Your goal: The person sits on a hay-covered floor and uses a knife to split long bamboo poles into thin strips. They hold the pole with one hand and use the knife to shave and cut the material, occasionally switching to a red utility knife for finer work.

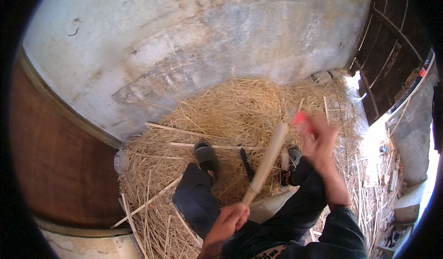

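Note:
My left hand is closed around the lower end of a thick, pale bamboo piece. The piece slants up and to the right, with a node near my grip. Close to its upper end, my right hand is raised and smeared by motion. Its fingers curl around a red object, whose kind I cannot make out. I cannot tell whether the red object touches the bamboo. Between my feet, a long dark object points down toward my lap.
Straw covers the floor, with thin split strips scattered over it. A stained pale wall rises ahead. At left is a brown panel; at upper right, a dark wooden door. My shoes rest in the straw.

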Demonstrator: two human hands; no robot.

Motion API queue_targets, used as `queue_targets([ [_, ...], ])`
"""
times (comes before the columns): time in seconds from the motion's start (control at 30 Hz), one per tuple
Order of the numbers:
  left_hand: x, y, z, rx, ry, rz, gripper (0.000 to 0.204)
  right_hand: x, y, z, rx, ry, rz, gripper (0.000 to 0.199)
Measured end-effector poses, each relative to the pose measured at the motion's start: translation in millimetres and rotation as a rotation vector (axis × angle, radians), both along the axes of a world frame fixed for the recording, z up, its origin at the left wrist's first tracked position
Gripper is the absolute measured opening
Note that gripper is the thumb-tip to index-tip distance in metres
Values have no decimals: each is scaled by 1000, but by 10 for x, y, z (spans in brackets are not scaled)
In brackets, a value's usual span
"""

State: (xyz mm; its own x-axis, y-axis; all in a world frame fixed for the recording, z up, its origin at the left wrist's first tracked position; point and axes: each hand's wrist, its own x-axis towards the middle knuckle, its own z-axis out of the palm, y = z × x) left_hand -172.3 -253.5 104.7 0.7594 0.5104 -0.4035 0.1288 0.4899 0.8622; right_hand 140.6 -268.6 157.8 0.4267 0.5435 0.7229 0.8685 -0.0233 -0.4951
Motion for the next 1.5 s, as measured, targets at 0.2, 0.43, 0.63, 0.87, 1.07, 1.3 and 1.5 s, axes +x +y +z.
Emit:
queue_targets([
  [0.2,2,68,-61,-38,69,133,37,0,-140,231,-72,47,205,20],
  [0.43,213,226,124,128,-20,146,41,-450,-150,-114,-123,-169,462,30],
  [0.63,334,150,192,201,-47,145,41,-497,-149,-99,-124,-191,485,31],
  [0.87,327,145,151,183,-27,115,41,-486,-163,-128,-118,-267,414,31],
  [1.07,233,62,149,120,2,82,41,-292,-217,-248,-127,-230,365,20],
  [1.3,6,-51,8,106,71,108,42,-9,-178,178,-78,75,224,18],
  [1.5,245,119,115,122,-22,142,42,-495,-213,-121,-122,-145,476,28],
])
